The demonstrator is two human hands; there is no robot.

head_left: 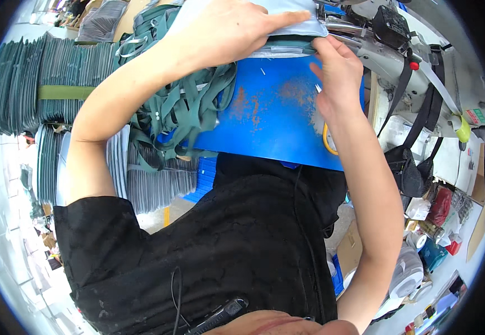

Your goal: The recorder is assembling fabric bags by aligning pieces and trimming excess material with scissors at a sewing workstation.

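My left hand point(225, 30) lies over a light grey-blue fabric piece point(301, 27), its index finger stretched along the cloth toward the metal foot of a sewing machine point(337, 25). Below that layer a dark green fabric edge point(290, 42) shows, with a pale edge under it. At the right end of this edge, my right hand point(340, 75) pinches the layered fabric between thumb and fingers, just in front of the machine. Beneath my right wrist lies a tool with a yellow handle loop point(327, 139), partly hidden; its kind I cannot make out.
A blue work surface point(276, 131) with brownish worn patches lies in front of me. Dark green straps point(170, 114) are heaped on its left. Beyond them stand stacks of folded green fabric pieces point(13, 84). Black straps point(421, 125) hang at the right.
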